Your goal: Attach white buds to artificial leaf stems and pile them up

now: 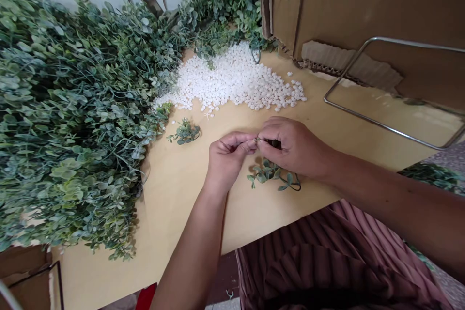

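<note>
Closest to us is the folded dark cloth (308, 261), just below the table's (185, 193) near edge. Our left hand (227, 160) and right hand (296, 147) meet over it, fingertips pinched together on a tiny bit (257, 140), likely so it can't slip; we can't tell what it is. A leafy sprig (268, 170) pokes out below the right hand, toward the near edge. White bits (232, 77) lie near the far edge and a leaf heap (90, 101) fills the left edge, maybe to keep both in reach.
</note>
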Demonstrator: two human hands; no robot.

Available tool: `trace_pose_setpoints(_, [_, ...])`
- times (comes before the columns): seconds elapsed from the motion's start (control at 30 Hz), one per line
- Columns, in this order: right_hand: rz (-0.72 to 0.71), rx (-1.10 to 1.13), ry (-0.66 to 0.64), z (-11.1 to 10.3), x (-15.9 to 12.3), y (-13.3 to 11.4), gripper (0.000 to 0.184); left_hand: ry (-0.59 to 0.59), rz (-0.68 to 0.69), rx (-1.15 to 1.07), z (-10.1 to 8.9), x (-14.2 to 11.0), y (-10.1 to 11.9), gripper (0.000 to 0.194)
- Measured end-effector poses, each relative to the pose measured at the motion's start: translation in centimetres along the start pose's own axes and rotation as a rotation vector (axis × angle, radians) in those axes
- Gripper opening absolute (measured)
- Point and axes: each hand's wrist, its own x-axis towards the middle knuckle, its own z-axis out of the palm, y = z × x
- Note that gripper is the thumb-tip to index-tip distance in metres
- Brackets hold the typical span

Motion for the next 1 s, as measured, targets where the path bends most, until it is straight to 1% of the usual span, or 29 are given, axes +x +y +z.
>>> trace_pose_setpoints(0.23, [-0.009, -0.017, -0.049, -0.08, -0.03, 0.02, 0.024, -0.043, 0.001, 0.027, 0.07, 0.14, 0.34, 0.010])
trace_pose_setpoints(0.4, [0.006, 0.010, -0.081, -0.22, -0.01, 0.11, 0.022, 0.007, -0.009, 0.001, 0.09, -0.01, 0.38, 0.012])
trace_pose_setpoints(0.67, [-0.011, 0.025, -0.071, -0.16, 0.09, 0.27, 0.022, 0.053, -0.032, -0.053, 0.06, 0.04, 0.28, 0.019])
trace_pose_setpoints(1.0, [-0.013, -0.001, -0.052, -0.28, -0.04, 0.14, 0.023, 0.010, -0.041, -0.042, 0.20, 0.23, 0.44, 0.021])
